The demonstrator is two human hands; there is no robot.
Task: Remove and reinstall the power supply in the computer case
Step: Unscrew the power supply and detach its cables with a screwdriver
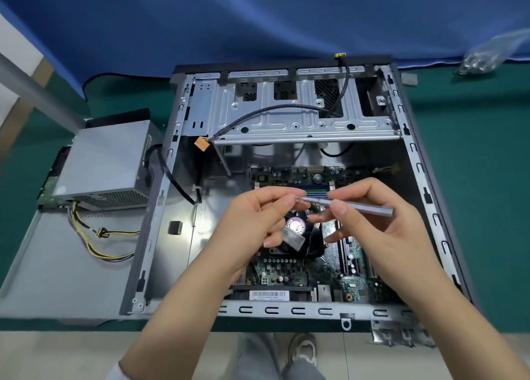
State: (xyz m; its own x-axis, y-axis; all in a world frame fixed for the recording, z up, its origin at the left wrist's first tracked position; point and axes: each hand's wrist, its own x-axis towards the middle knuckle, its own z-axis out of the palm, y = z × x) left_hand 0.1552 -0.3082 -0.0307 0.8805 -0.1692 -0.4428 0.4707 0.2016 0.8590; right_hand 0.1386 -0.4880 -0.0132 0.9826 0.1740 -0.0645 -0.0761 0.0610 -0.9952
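The right hand (370, 216) is gripping a screwdriver (348, 205) above the open case (438, 196). The left hand (259, 219) is pinching its tip (maybe a screw). The power supply (106, 167) is lying at the bench's left edge.

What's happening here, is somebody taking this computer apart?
Yes. A person is working over an open computer case lying on a green table. The right hand holds a slim grey screwdriver, while the left hand pinches at its tip, perhaps fitting a screw or bit; that part is too small to tell. The power supply is already out, sitting to the left of the case on a loose metal panel, its yellow and black cables trailing.
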